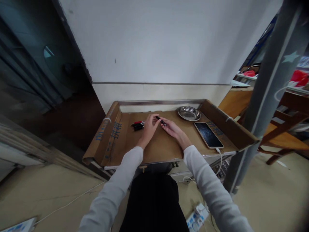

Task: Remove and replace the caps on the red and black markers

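Observation:
Over the middle of the cardboard-covered table (130, 148), my left hand (151, 127) and my right hand (172, 128) meet at a slim black pen-like object (161, 121). The fingertips of my left hand pinch its upper left end. Those of my right hand close round its lower right end, and my fingers cover part of it. What kind of object it is exactly is too small to make out. Beside my left hand lies a small bunch of black and red pens (138, 126), partly hidden behind that hand.
A round shiny metal dish (189, 113) stands at the back right. In front of it lies a phone (209, 135) with a white cable (220, 161) hanging off the front edge. Folded cardboard flaps rise along both sides. A grey post (265, 80) stands at the right.

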Demonstrator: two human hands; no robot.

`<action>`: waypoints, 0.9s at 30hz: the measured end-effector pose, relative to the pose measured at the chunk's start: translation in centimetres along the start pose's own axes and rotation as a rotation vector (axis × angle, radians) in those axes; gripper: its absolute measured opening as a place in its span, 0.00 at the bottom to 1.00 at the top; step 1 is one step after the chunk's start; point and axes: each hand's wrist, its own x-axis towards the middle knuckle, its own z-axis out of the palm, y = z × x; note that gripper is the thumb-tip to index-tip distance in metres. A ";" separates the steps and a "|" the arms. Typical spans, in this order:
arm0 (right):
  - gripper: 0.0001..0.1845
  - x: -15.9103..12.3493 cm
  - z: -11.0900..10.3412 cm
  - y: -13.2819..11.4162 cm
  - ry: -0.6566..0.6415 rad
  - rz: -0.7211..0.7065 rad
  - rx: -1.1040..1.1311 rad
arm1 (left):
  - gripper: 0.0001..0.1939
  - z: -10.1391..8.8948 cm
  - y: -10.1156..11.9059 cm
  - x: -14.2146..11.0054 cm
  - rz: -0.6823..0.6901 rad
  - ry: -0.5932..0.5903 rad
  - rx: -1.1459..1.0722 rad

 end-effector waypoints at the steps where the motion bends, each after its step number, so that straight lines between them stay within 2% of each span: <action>1: 0.10 0.1 -0.1 0.0 -0.003 0.000 0.005 | 0.13 0.0 0.1 -0.1 0.023 -0.030 0.004; 4: 0.11 0.2 -0.3 0.1 -0.021 0.008 0.043 | 0.16 -0.2 0.5 -0.3 0.070 -0.095 0.021; 7: 0.10 0.1 -0.3 0.0 -0.027 0.022 0.081 | 0.16 -0.4 0.9 -0.3 0.067 -0.077 0.030; 12: 0.09 -0.5 -0.3 -0.6 0.066 0.043 0.108 | 0.13 -0.7 0.8 -0.1 -0.048 0.188 -0.002; 14: 0.08 -0.6 -0.4 -0.6 0.064 0.043 0.105 | 0.12 -0.7 0.4 0.1 -0.106 0.287 -0.035; 17: 0.08 -0.5 -0.6 -0.3 0.054 -0.020 0.074 | 0.11 -0.7 -0.3 0.2 -0.172 0.346 -0.046; 20: 0.08 -0.2 -1.0 0.2 0.151 -0.143 -0.016 | 0.08 -0.7 -0.9 0.0 -0.188 0.240 0.068; 22: 0.08 -0.1 -1.2 0.4 0.235 -0.259 -0.152 | 0.08 -0.8 -1.0 -0.2 -0.143 0.092 0.211; 24: 0.08 -0.2 -1.1 0.5 0.283 -0.403 -0.382 | 0.08 -0.8 -0.9 -0.6 -0.081 -0.059 0.366; 25: 0.08 -0.3 -1.0 0.6 0.277 -0.474 -0.520 | 0.08 -0.8 -0.9 -0.7 -0.054 -0.124 0.434; 27: 0.08 -0.6 -0.6 0.7 0.183 -0.572 -0.785 | 0.08 -0.8 -0.8 -0.9 -0.019 -0.215 0.541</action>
